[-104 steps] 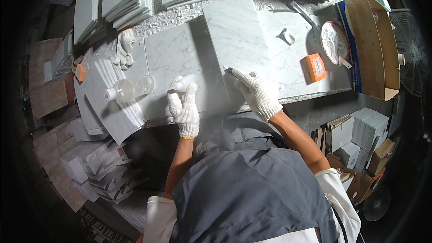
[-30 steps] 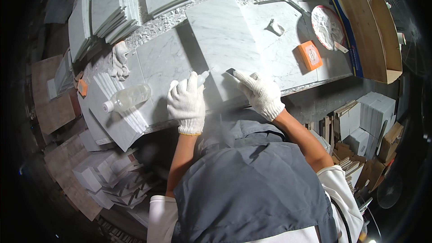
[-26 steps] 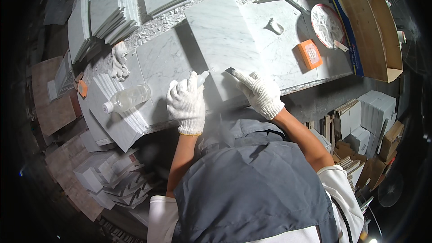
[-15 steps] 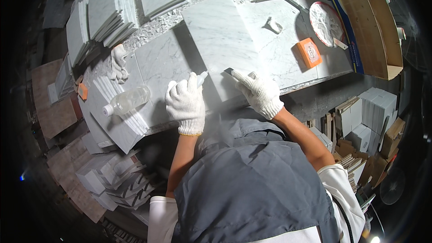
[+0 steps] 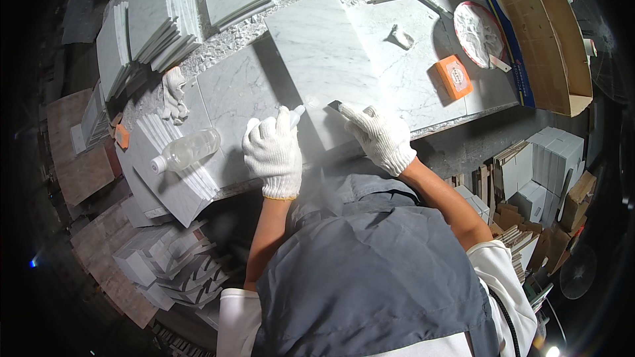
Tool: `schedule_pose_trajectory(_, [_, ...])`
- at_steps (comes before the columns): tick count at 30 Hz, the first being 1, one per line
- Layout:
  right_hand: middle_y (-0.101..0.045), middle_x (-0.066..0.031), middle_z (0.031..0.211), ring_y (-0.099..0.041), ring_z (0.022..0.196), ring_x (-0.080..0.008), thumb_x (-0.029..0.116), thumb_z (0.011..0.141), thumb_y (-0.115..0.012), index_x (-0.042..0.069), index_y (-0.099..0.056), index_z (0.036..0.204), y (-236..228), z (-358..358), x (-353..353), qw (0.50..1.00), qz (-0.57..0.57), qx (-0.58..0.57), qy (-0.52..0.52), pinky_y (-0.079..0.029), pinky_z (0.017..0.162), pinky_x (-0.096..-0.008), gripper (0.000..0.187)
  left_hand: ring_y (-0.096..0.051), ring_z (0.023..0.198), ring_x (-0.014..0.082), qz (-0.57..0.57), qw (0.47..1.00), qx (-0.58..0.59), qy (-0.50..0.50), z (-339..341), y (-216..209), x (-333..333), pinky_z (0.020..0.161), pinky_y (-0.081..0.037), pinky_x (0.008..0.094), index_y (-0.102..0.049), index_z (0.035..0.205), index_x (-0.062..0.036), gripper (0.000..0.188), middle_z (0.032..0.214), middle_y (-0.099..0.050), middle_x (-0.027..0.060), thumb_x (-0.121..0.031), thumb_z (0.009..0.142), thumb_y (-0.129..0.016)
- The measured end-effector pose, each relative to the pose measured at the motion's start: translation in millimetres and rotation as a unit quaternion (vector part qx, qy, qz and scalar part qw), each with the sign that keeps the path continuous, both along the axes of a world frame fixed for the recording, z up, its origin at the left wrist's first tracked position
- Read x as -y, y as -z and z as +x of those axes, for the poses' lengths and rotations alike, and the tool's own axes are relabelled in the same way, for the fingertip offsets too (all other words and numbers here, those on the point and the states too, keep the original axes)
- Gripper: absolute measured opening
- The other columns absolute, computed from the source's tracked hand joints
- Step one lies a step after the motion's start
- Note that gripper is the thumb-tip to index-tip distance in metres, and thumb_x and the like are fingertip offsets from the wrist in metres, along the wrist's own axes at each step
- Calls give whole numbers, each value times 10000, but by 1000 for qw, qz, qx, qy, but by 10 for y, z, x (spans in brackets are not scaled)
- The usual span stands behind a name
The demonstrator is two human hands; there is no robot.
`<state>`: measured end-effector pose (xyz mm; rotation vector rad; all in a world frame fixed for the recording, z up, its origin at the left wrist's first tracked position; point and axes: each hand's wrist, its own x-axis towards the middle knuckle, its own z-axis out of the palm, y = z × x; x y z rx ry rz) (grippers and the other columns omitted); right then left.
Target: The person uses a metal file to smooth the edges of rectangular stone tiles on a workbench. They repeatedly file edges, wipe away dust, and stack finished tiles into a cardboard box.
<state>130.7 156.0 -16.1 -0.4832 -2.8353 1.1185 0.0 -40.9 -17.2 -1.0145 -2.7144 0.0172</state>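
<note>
Both my hands wear white knitted gloves. My left hand [image 5: 271,155] is closed around a small translucent squeeze bottle [image 5: 296,115], whose tip points at the left edge of a grey-veined white marble tile [image 5: 324,46]. Most of the bottle is hidden in the glove. In my right hand [image 5: 382,133] is a thin dark blade [image 5: 335,105], held low over the tile's near part, the fingers stretched along it. Whether the blade touches the surface I cannot tell. The tile lies raised across larger marble slabs [image 5: 231,86] on the workbench.
Stacked marble tiles [image 5: 155,13] fill the back left. A clear bottle [image 5: 192,149] lies on thin strips, near a loose glove [image 5: 174,96]. At right are an orange box [image 5: 454,78], a tub of white paste [image 5: 477,34] and a cardboard box [image 5: 552,39].
Both hands stay almost where they were, still holding the squeeze bottle and the blade. The bottle's tip has drawn very slightly back from the tile.
</note>
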Motion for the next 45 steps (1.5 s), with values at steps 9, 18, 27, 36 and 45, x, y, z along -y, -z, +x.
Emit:
schedule_pose_trajectory(9, [-612, -47, 784, -593, 641, -214, 222, 948, -715, 275, -660, 1355, 6, -3, 9, 1000, -8, -8, 9, -487, 567, -357, 415, -615, 1091, 284, 7, 999, 21, -30, 20, -21, -15, 990, -497, 456, -722, 1227, -233, 467, 1054, -645, 6, -283, 775, -826])
schedule_pose_trajectory(18, [-630, -52, 781, -600, 644, -234, 213, 904, -746, 279, -667, 1352, -76, -35, 2, 1000, 25, -7, 12, -490, 575, -375, 460, -627, 1091, 278, 321, 883, 282, -194, -44, 68, 91, 972, -497, 407, -683, 1232, -91, 448, 1150, -667, 115, -220, 827, -825])
schedule_pose_trajectory(27, [-649, -82, 815, -639, 682, -260, 240, 897, -766, 231, -660, 1361, -162, -67, 57, 999, -37, -15, 24, -511, 595, -395, 476, -636, 1033, 211, 539, 744, 315, -240, -1024, 641, 227, 938, -503, 353, -620, 1231, -56, 447, 1123, -669, 99, -164, 841, -812])
schedule_pose_trajectory(36, [-690, -92, 886, -678, 753, -290, 261, 942, -702, 287, -577, 1428, -42, -6, 49, 1000, 12, -21, 17, -539, 635, -411, 502, -598, 1200, 328, 425, 841, 222, -251, -1026, 838, 319, 1031, -466, 436, -625, 1297, -73, 560, 1248, -658, 154, -288, 819, -821])
schedule_pose_trajectory(45, [-714, -163, 1201, -673, 955, -277, 205, 1015, -616, 8, -590, 1407, -66, 218, 46, 985, -150, -70, 44, -531, 868, -363, 440, -565, 1246, 379, 357, 919, 87, -143, -134, 397, 314, 1068, -449, 466, -533, 1367, -33, 683, 1335, -601, 181, -191, 790, -863])
